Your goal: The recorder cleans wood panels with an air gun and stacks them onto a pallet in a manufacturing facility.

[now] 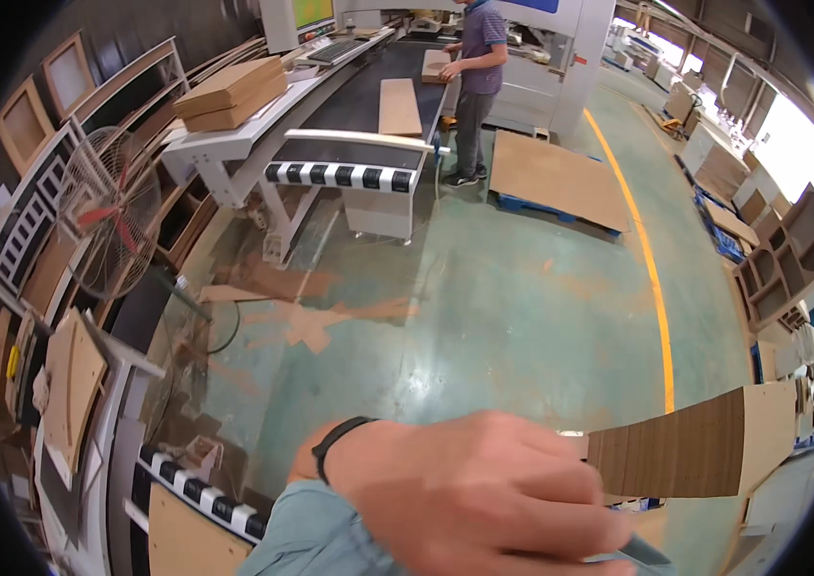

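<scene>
My left hand (pixel 484 490) is large at the lower middle, reaching across to the right from a blue-grey sleeve (pixel 320 533). A dark band (pixel 335 446) circles its wrist. Its fingers are curled and slightly smeared by motion; whatever lies inside them is hidden. Beside the fingertips shows a scrap of similar blue-grey cloth (pixel 647 552), perhaps my other sleeve. My right hand does not show. Just beyond the knuckles, on the right, stands a stack of brown boards (pixel 666 451). At the lower left, a wooden panel (pixel 191 538) lies by a black-and-white roller edge (pixel 205 494).
Ahead, a co-worker (pixel 484 58) handles a board on a dark conveyor (pixel 340 115), where another panel (pixel 399 106) lies. Stacked boards (pixel 229 91) sit on a side table. A floor fan (pixel 114 211) stands left. A blue pallet (pixel 560 219) carries a large sheet. Scraps (pixel 306 324) litter the green floor.
</scene>
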The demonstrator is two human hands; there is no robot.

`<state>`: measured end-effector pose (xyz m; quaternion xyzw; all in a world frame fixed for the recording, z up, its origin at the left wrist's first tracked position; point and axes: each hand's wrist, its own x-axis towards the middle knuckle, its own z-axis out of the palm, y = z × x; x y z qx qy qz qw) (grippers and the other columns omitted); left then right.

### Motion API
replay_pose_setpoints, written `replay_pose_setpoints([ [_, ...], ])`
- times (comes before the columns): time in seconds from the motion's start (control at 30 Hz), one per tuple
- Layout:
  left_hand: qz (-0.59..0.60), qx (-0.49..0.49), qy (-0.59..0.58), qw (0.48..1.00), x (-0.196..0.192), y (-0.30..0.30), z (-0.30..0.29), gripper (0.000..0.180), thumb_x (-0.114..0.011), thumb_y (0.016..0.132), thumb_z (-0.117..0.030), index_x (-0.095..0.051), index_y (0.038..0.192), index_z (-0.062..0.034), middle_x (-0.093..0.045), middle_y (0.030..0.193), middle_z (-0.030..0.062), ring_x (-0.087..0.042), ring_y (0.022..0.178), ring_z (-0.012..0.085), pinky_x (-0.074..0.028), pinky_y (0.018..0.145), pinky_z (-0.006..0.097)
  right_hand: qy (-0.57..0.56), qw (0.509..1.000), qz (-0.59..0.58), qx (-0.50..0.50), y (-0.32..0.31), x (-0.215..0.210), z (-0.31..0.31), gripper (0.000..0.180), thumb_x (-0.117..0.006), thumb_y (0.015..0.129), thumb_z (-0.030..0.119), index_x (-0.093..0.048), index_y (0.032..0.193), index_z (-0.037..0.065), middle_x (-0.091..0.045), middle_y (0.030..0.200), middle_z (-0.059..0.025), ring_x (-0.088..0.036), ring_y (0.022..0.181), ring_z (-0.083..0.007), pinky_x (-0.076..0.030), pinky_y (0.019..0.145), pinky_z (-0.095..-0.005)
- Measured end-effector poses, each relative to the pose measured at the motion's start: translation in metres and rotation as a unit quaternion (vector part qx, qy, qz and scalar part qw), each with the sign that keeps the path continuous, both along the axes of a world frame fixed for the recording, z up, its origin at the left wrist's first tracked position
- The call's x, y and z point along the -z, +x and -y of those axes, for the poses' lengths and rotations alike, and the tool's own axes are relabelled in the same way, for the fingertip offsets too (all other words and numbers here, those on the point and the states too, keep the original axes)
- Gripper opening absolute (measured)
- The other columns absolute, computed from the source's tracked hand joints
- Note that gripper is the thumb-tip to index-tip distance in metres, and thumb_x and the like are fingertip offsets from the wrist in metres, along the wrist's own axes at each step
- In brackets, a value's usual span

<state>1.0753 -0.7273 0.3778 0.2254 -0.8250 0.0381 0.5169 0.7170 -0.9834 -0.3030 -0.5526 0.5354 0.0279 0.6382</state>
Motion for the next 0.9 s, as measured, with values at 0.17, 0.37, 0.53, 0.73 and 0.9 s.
replay_pose_setpoints([
  [0.17, -0.113, 0.134, 0.048, 0.983, 0.002, 0.08, 0.013, 0.033, -0.073, 0.09, -0.025, -0.071, 0.105, 0.0046, -0.067, 0.094, 0.0166, -0.068, 0.076, 0.0231, -0.055, 0.061, 0.028, -0.012, 0.988, 0.073, -0.135, 0.134, -0.075, 0.018, 0.021, -0.062, 0.097, 0.022, -0.065, 0.089, 0.003, -0.068, 0.078, -0.007, -0.065, 0.065, -0.0154, -0.054, 0.058, -0.0299],
  [0.37, -0.404, 0.437, 0.154, 0.789, 0.01, 0.109, 0.032, 0.048, -0.071, 0.093, -0.037, -0.068, 0.111, 0.0068, -0.065, 0.087, 0.0189, -0.066, 0.069, 0.0223, -0.054, 0.057, 0.029, -0.071, 0.972, -0.002, -0.222, 0.159, -0.066, 0.023, 0.021, -0.063, 0.094, 0.02, -0.065, 0.08, 0.004, -0.064, 0.071, -0.0049, -0.062, 0.061, -0.0149, -0.051, 0.055, -0.0302],
  [0.53, -0.296, 0.407, 0.092, 0.859, 0.012, 0.192, 0.096, 0.032, -0.072, 0.092, -0.025, -0.067, 0.107, 0.0023, -0.065, 0.088, 0.0144, -0.062, 0.068, 0.0195, -0.052, 0.055, 0.027, 0.046, 0.99, -0.098, -0.088, 0.041, 0.042, 0.04, 0.012, -0.061, 0.09, 0.012, -0.067, 0.082, 0.006, -0.062, 0.066, -0.0033, -0.06, 0.056, -0.0162, -0.049, 0.05, -0.0317],
  [0.73, -0.156, 0.163, -0.078, 0.971, 0.023, 0.222, 0.193, 0.017, -0.071, 0.092, -0.015, -0.064, 0.103, -0.0055, -0.064, 0.093, 0.0118, -0.06, 0.076, 0.0198, -0.051, 0.061, 0.025, 0.03, 0.992, -0.121, -0.023, 0.114, 0.041, 0.038, 0.01, -0.061, 0.083, 0.01, -0.07, 0.08, 0.006, -0.063, 0.066, -0.0071, -0.061, 0.059, -0.0197, -0.045, 0.05, -0.0345],
  [0.9, -0.19, 0.277, -0.002, 0.942, 0.031, 0.228, 0.252, 0.014, -0.07, 0.091, -0.015, -0.064, 0.1, -0.005, -0.065, 0.092, 0.0132, -0.059, 0.074, 0.0194, -0.05, 0.061, 0.026, -0.155, 0.97, -0.096, -0.161, 0.091, 0.085, 0.044, 0.023, -0.059, 0.085, 0.022, -0.073, 0.093, 0.006, -0.071, 0.079, -0.0144, -0.068, 0.073, -0.0255, -0.051, 0.064, -0.0393],
])
